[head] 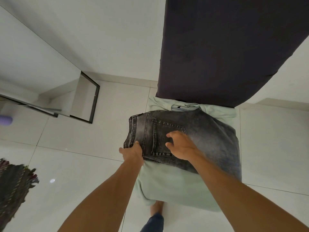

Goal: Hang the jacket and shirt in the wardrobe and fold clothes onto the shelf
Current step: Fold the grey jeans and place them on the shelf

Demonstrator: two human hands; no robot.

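Folded grey jeans [200, 136] lie on top of a folded mint-green shirt [167, 185], and the stack is held above the floor. My left hand [133, 154] grips the stack's left edge at the jeans' waistband, thumb on top. My right hand [181, 145] rests on the jeans' back pocket with its fingers bent and spread. The stack's far edge, with the shirt's collar label [185, 107], meets the bottom of a dark grey panel [225, 47] and part of it is hidden there.
White floor tiles [83, 164] lie below. A black-framed mirror [93, 101] leans against the left wall. A purple object [5, 120] sits at the left edge and a dark woven mat [15, 186] at lower left. My bare foot [157, 209] shows beneath the stack.
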